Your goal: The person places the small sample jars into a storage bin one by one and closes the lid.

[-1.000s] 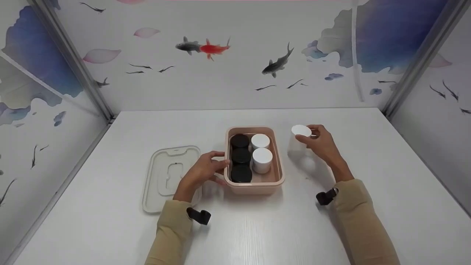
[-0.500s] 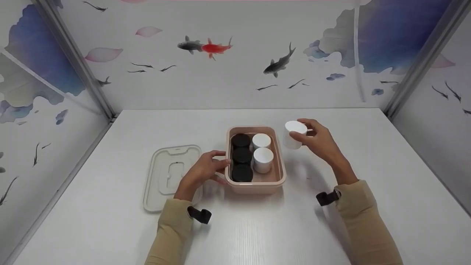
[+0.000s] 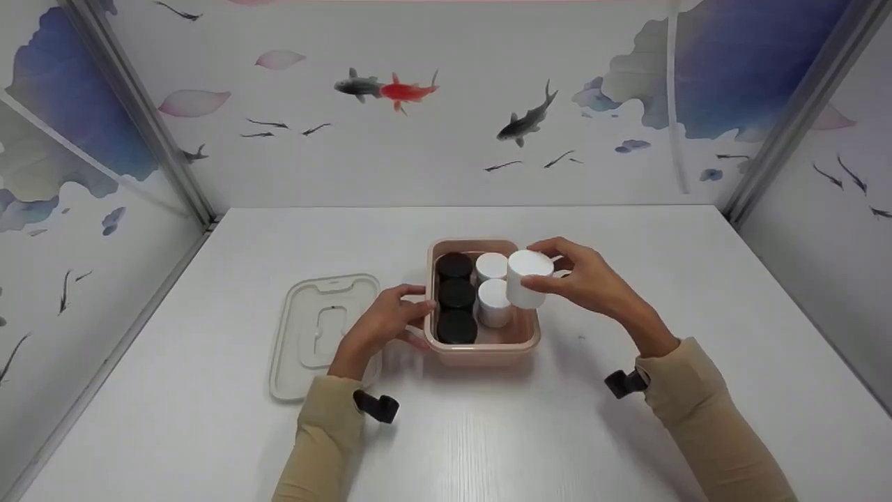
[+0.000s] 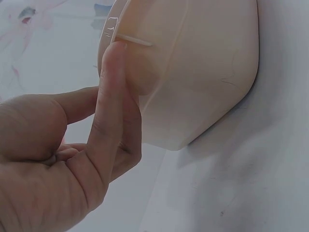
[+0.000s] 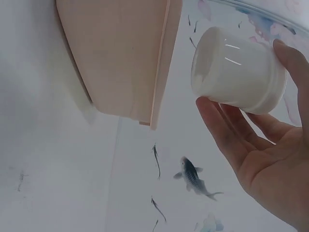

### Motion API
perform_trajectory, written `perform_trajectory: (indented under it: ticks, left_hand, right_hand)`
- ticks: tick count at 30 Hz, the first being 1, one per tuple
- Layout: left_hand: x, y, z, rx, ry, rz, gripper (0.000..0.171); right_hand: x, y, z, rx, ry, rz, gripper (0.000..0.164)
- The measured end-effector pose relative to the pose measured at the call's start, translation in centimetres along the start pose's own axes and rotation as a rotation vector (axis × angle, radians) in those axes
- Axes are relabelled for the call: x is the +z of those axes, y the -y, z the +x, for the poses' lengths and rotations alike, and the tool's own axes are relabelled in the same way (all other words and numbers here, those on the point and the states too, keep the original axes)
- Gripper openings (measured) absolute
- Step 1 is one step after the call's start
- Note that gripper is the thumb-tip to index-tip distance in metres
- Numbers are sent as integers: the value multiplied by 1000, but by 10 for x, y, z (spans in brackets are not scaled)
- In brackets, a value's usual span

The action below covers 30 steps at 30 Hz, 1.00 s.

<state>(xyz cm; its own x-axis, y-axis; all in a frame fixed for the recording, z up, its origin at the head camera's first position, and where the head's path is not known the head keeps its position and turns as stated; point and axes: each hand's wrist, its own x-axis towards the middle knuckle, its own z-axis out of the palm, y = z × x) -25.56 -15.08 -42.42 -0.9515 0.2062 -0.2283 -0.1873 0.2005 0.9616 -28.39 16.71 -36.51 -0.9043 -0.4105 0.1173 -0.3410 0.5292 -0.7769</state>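
Observation:
My right hand (image 3: 592, 282) grips a white jar (image 3: 527, 291) by its sides, held up over the right side of a pink plastic box (image 3: 481, 358). In the right wrist view the jar (image 5: 241, 72) is tilted, its recessed bottom showing, thumb at the lid end and fingers underneath. With its thumb on the rim and fingers against the outer wall, my left hand (image 3: 385, 319) holds the box's left side; the left wrist view shows fingers at the rim of the box (image 4: 207, 72). Inside stand several black-topped jars (image 3: 456, 295) in a left column and two white jars (image 3: 493, 307) beside them.
A pale grey lid (image 3: 296, 341) lies flat on the white table (image 3: 446, 446) left of the box, partly behind my left forearm. Printed panels (image 3: 432, 160) with fish and leaves enclose the table at the back and sides.
My right hand has lifted the white jar from right of the box and carried it left until it overlaps the box. The left hand stays at the box's rim.

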Motion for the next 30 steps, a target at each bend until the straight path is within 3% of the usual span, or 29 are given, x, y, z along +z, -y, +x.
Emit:
perform_trajectory:
  ticks: [8,15,23,30]
  left_hand:
    - [2,-2,0,-35,-31,46,52]
    - [-8,1,-6,-50,-132,113,46]
    - [-24,2,-25,16,-192,235,45]
    - [-33,11,-48,139,-302,496,44]
  right_hand:
    - [7,11,-1,-11,196,-25,58]
    - [14,19,0,-43,309,-130,59]
    - [26,26,7,-51,392,-281,58]
    - [36,29,11,-150,435,-415,58]
